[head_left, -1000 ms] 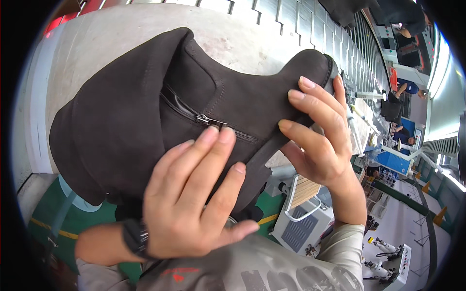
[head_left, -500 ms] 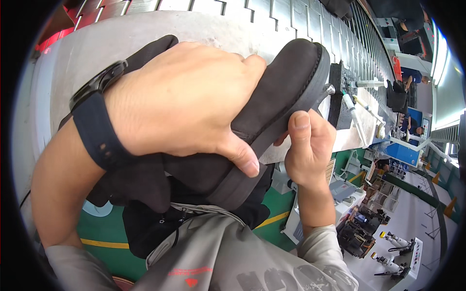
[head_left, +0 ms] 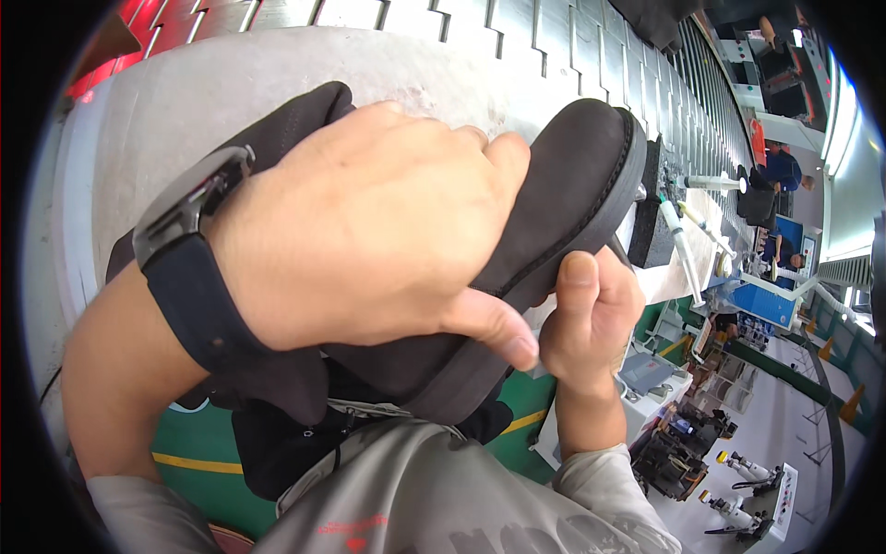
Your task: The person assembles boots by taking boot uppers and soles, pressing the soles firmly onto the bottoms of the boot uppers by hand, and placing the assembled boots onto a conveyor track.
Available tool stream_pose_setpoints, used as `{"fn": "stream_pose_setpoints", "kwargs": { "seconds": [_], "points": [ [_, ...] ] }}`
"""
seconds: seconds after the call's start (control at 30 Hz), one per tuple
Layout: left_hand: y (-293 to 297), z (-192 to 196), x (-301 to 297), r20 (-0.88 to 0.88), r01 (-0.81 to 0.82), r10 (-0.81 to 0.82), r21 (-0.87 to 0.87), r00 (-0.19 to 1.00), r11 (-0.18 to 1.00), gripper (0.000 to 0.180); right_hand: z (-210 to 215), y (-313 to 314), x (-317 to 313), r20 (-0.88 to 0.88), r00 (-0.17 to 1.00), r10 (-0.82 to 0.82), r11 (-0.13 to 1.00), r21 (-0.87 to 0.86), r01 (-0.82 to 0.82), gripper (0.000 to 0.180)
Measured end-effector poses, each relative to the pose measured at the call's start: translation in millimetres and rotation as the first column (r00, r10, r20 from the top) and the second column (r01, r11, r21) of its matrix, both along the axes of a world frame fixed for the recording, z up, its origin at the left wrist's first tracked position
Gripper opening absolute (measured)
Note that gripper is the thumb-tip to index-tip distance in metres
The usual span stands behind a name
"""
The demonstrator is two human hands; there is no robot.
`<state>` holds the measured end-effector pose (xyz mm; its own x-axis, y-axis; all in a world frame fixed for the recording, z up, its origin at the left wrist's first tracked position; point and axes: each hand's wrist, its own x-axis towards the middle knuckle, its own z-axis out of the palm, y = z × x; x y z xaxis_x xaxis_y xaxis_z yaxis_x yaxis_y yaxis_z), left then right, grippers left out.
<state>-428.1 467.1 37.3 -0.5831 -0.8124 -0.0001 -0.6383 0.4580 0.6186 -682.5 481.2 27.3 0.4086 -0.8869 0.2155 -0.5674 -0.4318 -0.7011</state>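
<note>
A dark brown boot (head_left: 563, 180) with a thick dark sole is held at a tilt above a pale worktop, its toe to the upper right. My left hand (head_left: 369, 226), with a watch (head_left: 194, 208) on its wrist, is wrapped over the upper; its thumb reaches past the sole edge toward my other hand. Close against the sole (head_left: 600, 217), my right hand (head_left: 591, 319) is closed, thumb up and fingers curled. A small metal tip (head_left: 640, 192) shows beyond the sole; whether it belongs to something in my right hand is hidden.
Metal conveyor slats (head_left: 461, 28) run behind the pale worktop (head_left: 221, 69). Right of the boot are a black block (head_left: 651, 208) and several syringes, one white syringe (head_left: 711, 183) among them. Farther right are machines (head_left: 743, 499) and people (head_left: 783, 171).
The boot and both hands have shifted slightly down and right. My left thumb has slid off the sole side toward my right hand. The metal tip shows less than before.
</note>
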Motion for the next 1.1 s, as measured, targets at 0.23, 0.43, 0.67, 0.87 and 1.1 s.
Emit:
{"fn": "stream_pose_setpoints", "kwargs": {
  "seconds": [0.23,0.43,0.67,0.87,1.1],
  "points": [
    [11,0,-24,-0.033,-0.237,0.235,-0.095,0.971,0.967,0.096,-14,-12,-12,0.063,0.993,-0.102,0.995,-0.003,0.102,0.041],
    [18,-11,-39,-0.036,-0.34,0.339,-0.155,0.94,0.928,0.089,-25,-96,6,0.582,0.811,-0.049,0.988,-0.09,0.125,0.052],
    [12,-12,-41,-0.076,-0.406,0.401,-0.06,0.913,0.912,0.083,12,-142,40,0.307,0.952,-0.017,0.918,0.381,-0.106,0.05],
    [7,-5,-38,0.007,-0.406,0.406,-0.028,0.914,0.913,0.081,-16,-140,26,0.561,0.822,-0.101,0.995,0.068,0.077,0.03],
    [64,3,-1,-0.212,-0.32,0.272,-0.24,0.939,0.916,0.078,-4,-44,47,0.352,0.935,-0.05,0.954,-0.261,0.15,0.046]
  ]
}}
